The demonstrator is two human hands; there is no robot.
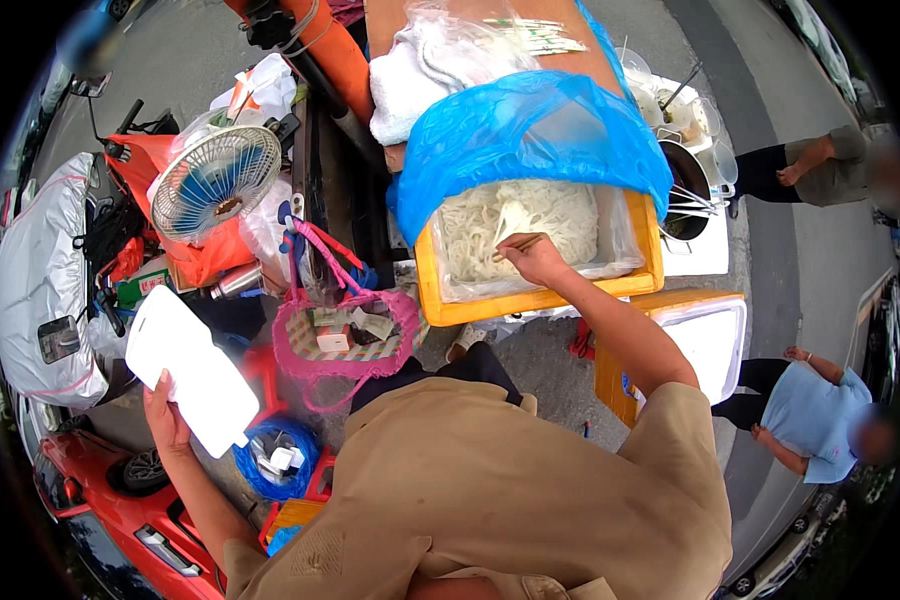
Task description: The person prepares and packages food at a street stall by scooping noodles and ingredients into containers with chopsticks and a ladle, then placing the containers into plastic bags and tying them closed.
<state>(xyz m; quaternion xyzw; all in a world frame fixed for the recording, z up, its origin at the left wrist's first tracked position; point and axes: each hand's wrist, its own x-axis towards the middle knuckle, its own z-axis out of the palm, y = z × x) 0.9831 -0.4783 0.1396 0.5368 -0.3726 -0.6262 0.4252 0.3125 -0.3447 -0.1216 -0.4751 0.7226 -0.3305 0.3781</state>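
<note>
My right hand (534,259) is closed on a pair of chopsticks (521,244) over a yellow foam box (540,300). The box has a clear plastic liner and holds white noodles (559,217); some noodles are pulled up at the chopstick tips. A blue plastic bag (457,150) covers the far part of the box. At the left, my left hand (166,416) grips the lower edge of an opened white takeaway container (191,367), held out away from the box.
A pink woven basket (345,367) with banknotes hangs between my hands. Left of it are a fan (217,187) and a blue-lined bin (277,491). At right stand a pot (682,172), sauce bowls and a white-lidded box (701,349). Two people stand beyond.
</note>
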